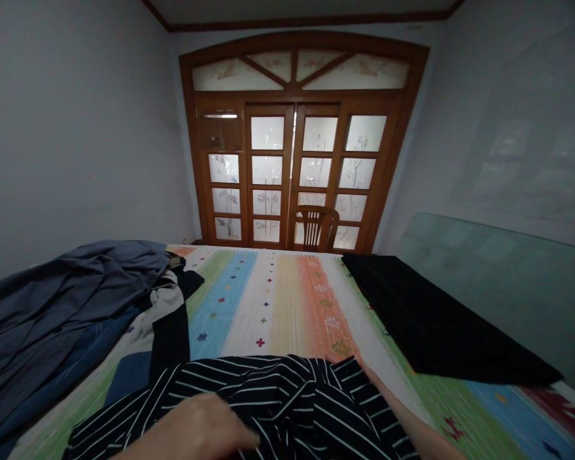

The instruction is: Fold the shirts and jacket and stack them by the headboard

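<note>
The white-striped black garment [278, 390] lies apparently rumpled.

Left of the left hand [204, 425] lies a heap of clothes [76, 287]. Well to its right, a folded black cloth [441, 326] rests on the patterned sheet [263, 300] beside a pale green headboard [498, 275]. Far beyond it stand a wooden chair [316, 209] and paned doors [268, 169].

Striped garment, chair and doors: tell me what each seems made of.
Striped garment: soft, matte fabric, judging by its loose folds; fibre unclear. Chair: probably varnished wood, from its brown tone and slatted back. Doors: likely varnished wood framing, similarly brown, with panes resembling frosted glass, pale and light-passing.
</note>
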Demonstrator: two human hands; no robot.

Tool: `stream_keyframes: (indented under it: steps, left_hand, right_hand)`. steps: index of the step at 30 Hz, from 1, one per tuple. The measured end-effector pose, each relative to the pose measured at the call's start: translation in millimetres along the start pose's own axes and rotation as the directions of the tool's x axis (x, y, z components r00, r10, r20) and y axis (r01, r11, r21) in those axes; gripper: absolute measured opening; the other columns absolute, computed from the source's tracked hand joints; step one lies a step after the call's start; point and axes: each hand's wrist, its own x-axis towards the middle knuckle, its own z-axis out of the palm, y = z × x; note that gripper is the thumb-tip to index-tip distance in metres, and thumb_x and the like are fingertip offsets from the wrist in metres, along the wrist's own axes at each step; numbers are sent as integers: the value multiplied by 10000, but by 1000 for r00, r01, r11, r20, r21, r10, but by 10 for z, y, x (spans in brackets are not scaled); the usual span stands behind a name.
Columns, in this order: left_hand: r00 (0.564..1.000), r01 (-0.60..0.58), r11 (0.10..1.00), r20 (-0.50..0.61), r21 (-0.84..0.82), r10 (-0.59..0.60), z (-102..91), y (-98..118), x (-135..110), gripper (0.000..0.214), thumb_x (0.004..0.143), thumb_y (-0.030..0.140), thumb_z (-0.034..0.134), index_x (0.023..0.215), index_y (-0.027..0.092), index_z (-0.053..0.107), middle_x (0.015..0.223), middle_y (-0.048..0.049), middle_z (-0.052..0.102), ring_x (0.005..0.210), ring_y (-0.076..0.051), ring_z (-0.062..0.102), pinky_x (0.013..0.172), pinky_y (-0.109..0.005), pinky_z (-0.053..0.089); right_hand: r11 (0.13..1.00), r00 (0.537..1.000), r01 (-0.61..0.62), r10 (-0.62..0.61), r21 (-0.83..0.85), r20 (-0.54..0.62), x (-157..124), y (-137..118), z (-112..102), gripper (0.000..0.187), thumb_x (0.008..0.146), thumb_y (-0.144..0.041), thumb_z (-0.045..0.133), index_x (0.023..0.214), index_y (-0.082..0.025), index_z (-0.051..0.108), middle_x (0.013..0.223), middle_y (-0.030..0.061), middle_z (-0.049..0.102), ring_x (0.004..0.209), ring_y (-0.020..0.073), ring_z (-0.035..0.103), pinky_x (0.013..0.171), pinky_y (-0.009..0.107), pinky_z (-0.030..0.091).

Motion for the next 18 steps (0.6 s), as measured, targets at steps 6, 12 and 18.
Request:
stream_keyframes:
  steps: [6,12,18]
  left_hand:
    - [975,221,975,28,35,-222,-101,-240,295,382,731,238,510,1112,249,489,1184,-48,521,1069,-192,482,905,-363,398]
    - [942,325,946,85,10,-325,102,-521,264,694,595,240,621,1235,195,354,1241,-109,460,1127,-237,419,936,-407,344]
    - [944,329,939,53,-100,-325,-48,-547,310,218,706,261,469,885,214,585,853,2,640,820,-160,572,741,-275,450]
  right_hand:
    - [818,934,-265,86,510,347,73,-326,33,593,567,-351,585,1133,-184,522,968,60,637,894,222,583,825,341,434]
    - [794,972,-215,230,569,46,116,-402,-318,448,644,-292,569,1078,-183,558,925,40,654,853,210,601,841,376,425]
    - [909,938,-44,180,414,-296,388,-425,-894,432,609,-293,612,1034,-221,585,906,3,656,816,198,602,811,374,439]
